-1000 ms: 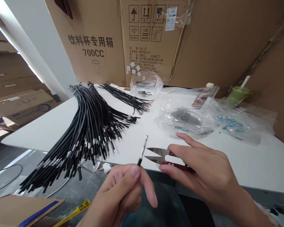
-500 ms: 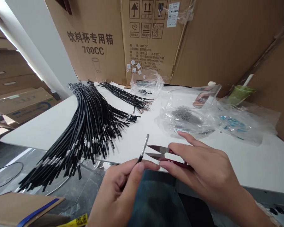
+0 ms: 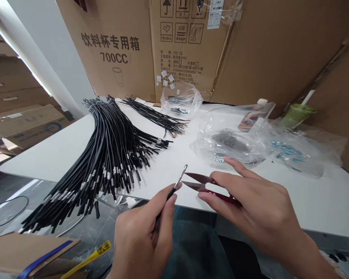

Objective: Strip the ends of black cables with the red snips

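Between the thumb and fingers of my left hand (image 3: 147,224) is a black cable (image 3: 171,192), its silvery stripped end (image 3: 181,175) pointing up and to the right. My right hand (image 3: 256,201) grips red-handled thread snips (image 3: 225,195). Their two pointed blades (image 3: 196,182) are spread apart, with the tips close beside the cable's silvery end; whether they touch it I cannot tell. A large bundle of black cables (image 3: 110,135) with silvery bands near their ends lies to the left on the white table (image 3: 174,159).
Behind the bundle lies a smaller bunch of black cables (image 3: 159,118). Clear bags hold small grey pieces (image 3: 227,138) and blue pieces (image 3: 287,150). A green cup (image 3: 298,115) and a bottle (image 3: 250,118) stand at the back right, before large cardboard boxes (image 3: 119,77).
My left hand has shifted its grip on the cable, its index finger now drawn in along it. The cable end has moved slightly right. The snips have risen slightly, blades still apart.
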Action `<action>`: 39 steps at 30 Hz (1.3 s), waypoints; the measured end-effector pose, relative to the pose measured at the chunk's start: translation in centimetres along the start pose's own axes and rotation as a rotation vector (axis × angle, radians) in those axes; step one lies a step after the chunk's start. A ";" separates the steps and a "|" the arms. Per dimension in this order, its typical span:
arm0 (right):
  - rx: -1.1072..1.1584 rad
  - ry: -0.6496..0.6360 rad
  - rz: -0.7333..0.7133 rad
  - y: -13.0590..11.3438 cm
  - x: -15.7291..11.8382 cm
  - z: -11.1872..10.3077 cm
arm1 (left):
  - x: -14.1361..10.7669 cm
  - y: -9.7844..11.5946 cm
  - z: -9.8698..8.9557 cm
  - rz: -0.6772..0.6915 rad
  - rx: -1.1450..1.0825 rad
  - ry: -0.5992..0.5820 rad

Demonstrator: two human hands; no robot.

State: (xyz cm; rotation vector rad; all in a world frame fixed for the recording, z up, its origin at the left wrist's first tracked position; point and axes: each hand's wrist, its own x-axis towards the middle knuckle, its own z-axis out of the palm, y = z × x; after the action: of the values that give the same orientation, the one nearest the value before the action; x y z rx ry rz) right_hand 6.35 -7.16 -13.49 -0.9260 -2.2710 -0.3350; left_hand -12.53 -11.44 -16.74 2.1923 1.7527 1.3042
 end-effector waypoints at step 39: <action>-0.066 0.016 0.010 0.0 0.5 -0.4 | -0.3 0.3 -0.1 -0.011 -0.015 -0.045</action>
State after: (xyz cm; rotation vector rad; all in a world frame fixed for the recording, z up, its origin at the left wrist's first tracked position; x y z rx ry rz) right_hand 6.32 -7.05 -12.89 -0.9646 -2.2521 -0.4130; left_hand -12.37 -11.88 -16.67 2.1829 1.7307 1.2514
